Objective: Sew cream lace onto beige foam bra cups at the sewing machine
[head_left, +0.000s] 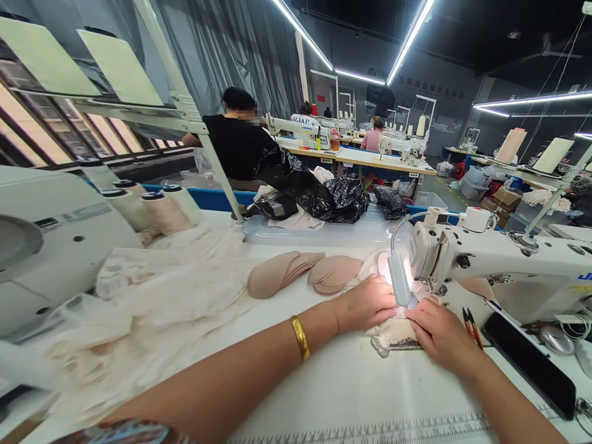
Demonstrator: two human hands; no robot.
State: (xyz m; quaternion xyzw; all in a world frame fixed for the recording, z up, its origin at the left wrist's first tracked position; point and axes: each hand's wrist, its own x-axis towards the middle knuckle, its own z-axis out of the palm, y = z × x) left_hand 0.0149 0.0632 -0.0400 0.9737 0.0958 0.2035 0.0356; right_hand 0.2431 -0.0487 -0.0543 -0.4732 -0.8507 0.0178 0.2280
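Item: cream cloth piece with a grey, lace-like trimmed edge [393, 333]. Location: on the smooth white worktable [333, 388], under both hands, just on the near side of the needle area of the white sewing machine [499, 262].

Left hand [367, 303]: yellow-metal bangle [300, 339] above the wrist; fingers close together, low over the cloth. Right hand [437, 330]: fingertips gathered on the cloth, near the left ones. Both grips narrow; whether the cloth is pinched or only pressed, cannot tell.

Hazards, as judged: fingertips near the needle area, so a slip or sudden feed could bring them under it. Cloth soft and bunched; uneven pressure between the hands could pucker it or fold the trim beneath. Slim grey lamp head on a flexible neck [398, 280], directly above the fingers: a raised hand could knock it, and it screens part of the work. Black snips with orange handles [472, 327], just beside the right hand: an outward sweep could catch the points.

Orientation: cloth lies flat to slightly rumpled; trimmed edge faces the wearer, running roughly left to right; its curled end points left and towards the wearer. Long axis of the whole: cannot tell, the far part being hidden by hands and lamp.
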